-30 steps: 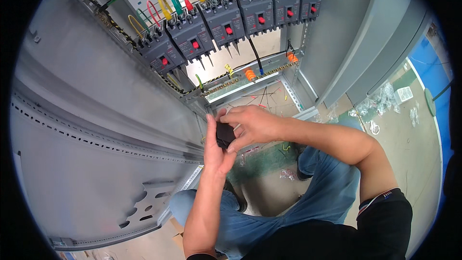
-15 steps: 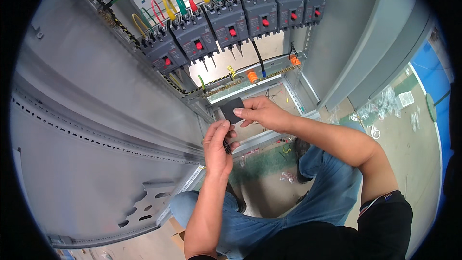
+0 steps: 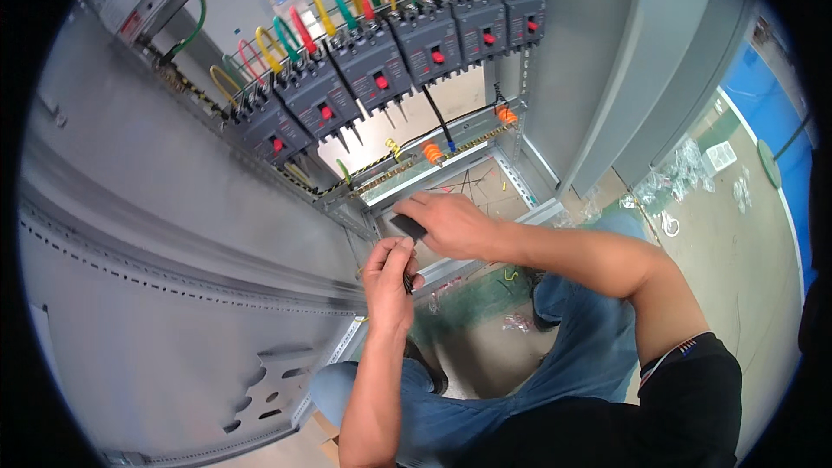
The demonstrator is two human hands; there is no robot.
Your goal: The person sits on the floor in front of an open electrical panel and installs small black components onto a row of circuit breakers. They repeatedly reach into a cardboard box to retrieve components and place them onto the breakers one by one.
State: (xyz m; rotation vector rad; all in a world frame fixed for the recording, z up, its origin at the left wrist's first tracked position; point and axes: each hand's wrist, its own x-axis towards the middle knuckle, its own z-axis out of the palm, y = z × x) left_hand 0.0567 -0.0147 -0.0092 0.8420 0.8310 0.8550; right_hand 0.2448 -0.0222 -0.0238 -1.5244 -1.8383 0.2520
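My right hand (image 3: 455, 224) is closed on a thin black rectangular plate (image 3: 407, 226), with the palm turned down and the plate tilted. Just below it, my left hand (image 3: 387, 273) has its fingers closed around several thin black pieces (image 3: 408, 282), seen edge-on and partly hidden by the fingers. My left thumb and fingertip come close to the plate's lower edge; whether they touch it I cannot tell. Both hands are in front of a grey metal cabinet, below a row of dark grey circuit breakers (image 3: 381, 82) with red toggles. Thin dark blades (image 3: 349, 138) jut from under some breakers.
Yellow, green and red cables (image 3: 322, 13) rise from the breakers. Orange insulators (image 3: 432, 152) carry a brass terminal bar low in the cabinet. A grey door panel (image 3: 191, 295) stands at left. Wire scraps lie in the cabinet base; plastic bags (image 3: 680, 169) lie on the floor at right.
My right hand has turned palm-down, tilting the black plate and moving it slightly left and down. My left hand has stayed nearly in place. The view has shifted, so the breakers appear further left.
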